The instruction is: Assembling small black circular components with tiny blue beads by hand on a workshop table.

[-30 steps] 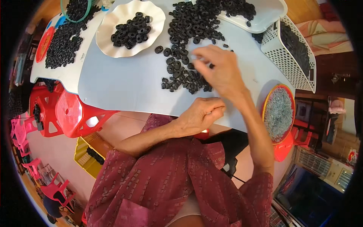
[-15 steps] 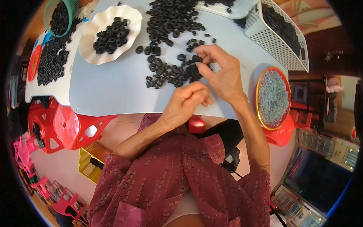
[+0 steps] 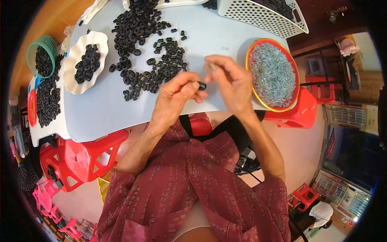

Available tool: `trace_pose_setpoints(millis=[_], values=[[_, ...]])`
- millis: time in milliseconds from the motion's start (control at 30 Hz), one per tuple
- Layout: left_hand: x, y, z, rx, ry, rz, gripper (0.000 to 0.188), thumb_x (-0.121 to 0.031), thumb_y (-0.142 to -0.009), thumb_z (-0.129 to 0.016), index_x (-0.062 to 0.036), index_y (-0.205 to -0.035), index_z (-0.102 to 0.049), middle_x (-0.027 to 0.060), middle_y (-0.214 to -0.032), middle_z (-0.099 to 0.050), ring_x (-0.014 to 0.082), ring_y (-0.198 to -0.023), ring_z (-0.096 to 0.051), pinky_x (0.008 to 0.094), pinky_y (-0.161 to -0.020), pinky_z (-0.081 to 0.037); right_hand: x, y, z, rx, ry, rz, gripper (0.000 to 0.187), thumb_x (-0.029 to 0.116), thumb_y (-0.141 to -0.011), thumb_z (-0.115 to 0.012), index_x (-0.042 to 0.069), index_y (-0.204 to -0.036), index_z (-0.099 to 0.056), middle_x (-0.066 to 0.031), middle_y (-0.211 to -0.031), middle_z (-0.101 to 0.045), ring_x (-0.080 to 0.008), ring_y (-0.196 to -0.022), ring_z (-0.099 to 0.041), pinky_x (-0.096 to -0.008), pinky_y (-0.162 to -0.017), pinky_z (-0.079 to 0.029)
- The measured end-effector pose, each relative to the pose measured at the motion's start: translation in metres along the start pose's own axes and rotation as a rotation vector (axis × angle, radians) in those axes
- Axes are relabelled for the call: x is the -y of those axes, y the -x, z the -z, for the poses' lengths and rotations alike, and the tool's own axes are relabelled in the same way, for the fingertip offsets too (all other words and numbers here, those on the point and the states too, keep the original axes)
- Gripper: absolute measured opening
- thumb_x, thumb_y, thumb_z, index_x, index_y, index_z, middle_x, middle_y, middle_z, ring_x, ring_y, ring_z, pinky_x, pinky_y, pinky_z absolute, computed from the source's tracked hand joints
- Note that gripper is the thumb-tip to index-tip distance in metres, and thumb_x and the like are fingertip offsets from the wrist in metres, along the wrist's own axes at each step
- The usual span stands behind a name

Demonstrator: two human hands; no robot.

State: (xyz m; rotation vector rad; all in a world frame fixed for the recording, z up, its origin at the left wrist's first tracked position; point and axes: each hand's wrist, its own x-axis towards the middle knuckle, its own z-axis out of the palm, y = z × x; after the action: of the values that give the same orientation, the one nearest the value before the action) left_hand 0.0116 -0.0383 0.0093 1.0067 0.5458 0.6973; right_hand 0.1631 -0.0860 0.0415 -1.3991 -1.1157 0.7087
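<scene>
Between the thumb and fingers of my left hand is a small black plastic piece, short and rounded, with a hollow end. My right hand is raised just to the right of it, thumb and fingertips pinched together. Whatever those fingertips hold, if anything, is too small and smeared to name. Loose black pieces of similar look lie in a cluster beyond my left hand. Close to my right hand is a red dish with a yellow rim, heaped with tiny clear bluish bits.
A scalloped white plate of black pieces stands on the left of the pale table. Further left are a green basket and more pieces. A perforated white basket sits at the far right. Red stools flank the table.
My right hand has left the black pieces and moved nearer the red dish. My left hand now pinches a black piece. The view has turned, shifting the table's contents leftward.
</scene>
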Motion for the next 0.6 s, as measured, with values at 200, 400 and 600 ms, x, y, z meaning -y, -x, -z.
trace_pose_setpoints(millis=[200,400,600], values=[[0.007,-0.008,-0.006,0.037,0.296,0.120,0.019,-0.009,-0.091,-0.053,0.0034,-0.105,-0.054,0.0101,-0.088,-0.062,0.0198,-0.084,-0.064,0.0319,-0.073,-0.052,-0.028,-0.063,0.055,0.106,1.011,0.583,0.022,0.001,-0.075,-0.061,0.004,-0.097,-0.063,-0.0111,-0.083,-0.063,-0.0275,-0.064,-0.061,-0.0354,-0.058,-0.048],[0.011,-0.014,-0.006,0.015,0.402,0.109,0.023,-0.010,-0.091,-0.050,0.0052,-0.108,-0.053,0.0131,-0.089,-0.062,0.0237,-0.089,-0.063,0.0365,-0.079,-0.051,-0.041,-0.075,0.055,0.208,1.100,0.526,0.020,0.001,-0.073,-0.062,0.003,-0.093,-0.064,-0.0139,-0.080,-0.062,-0.0320,-0.061,-0.059,-0.0393,-0.059,-0.048],[0.007,-0.016,-0.003,-0.023,0.415,0.110,0.024,-0.011,-0.091,-0.051,0.0041,-0.110,-0.053,0.0126,-0.088,-0.062,0.0215,-0.085,-0.062,0.0352,-0.077,-0.050,-0.008,-0.046,0.034,0.185,0.458,-0.002,0.015,0.001,-0.079,-0.059,0.001,-0.093,-0.064,-0.0106,-0.086,-0.066,-0.0162,-0.080,-0.064,-0.0278,-0.074,-0.048]])
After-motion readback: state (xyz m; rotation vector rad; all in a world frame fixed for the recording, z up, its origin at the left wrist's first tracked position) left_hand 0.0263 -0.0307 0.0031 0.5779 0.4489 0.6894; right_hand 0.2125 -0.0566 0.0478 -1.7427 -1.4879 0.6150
